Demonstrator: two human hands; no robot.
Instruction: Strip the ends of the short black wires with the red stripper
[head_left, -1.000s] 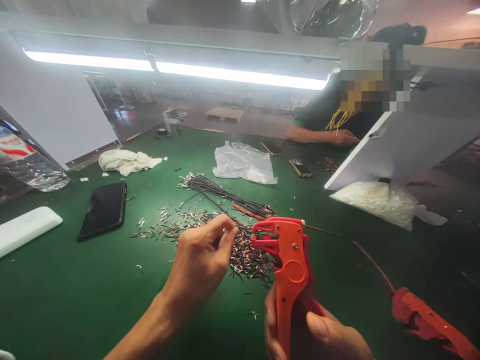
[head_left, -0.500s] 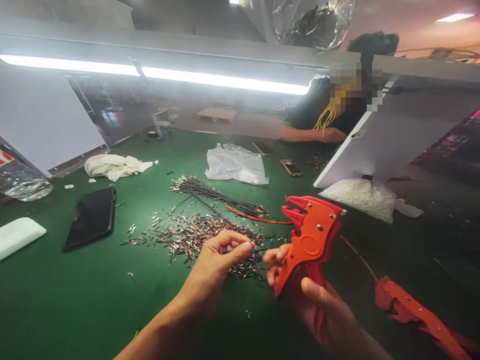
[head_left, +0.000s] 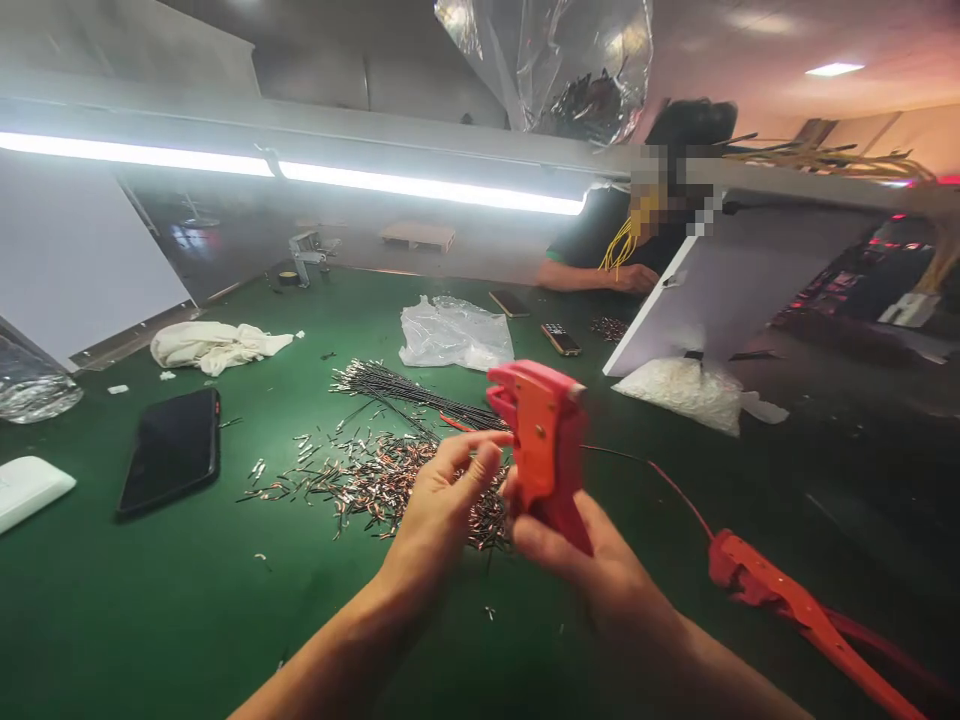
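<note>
The red-and-orange pistol-shaped wire stripper (head_left: 541,430) is above the green tabletop (head_left: 187,600), its handle wrapped by the right hand (head_left: 574,545). The left hand (head_left: 446,490), half curled, has its index finger beside the tool; whether it pinches anything cannot be told. Beyond lies a bundle of thin black wires (head_left: 405,386).

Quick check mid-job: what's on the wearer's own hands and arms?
Both the left hand and right hand are bare, without gloves. No sleeve shows on the left forearm or right forearm, and I see no watch or bracelet.
</note>
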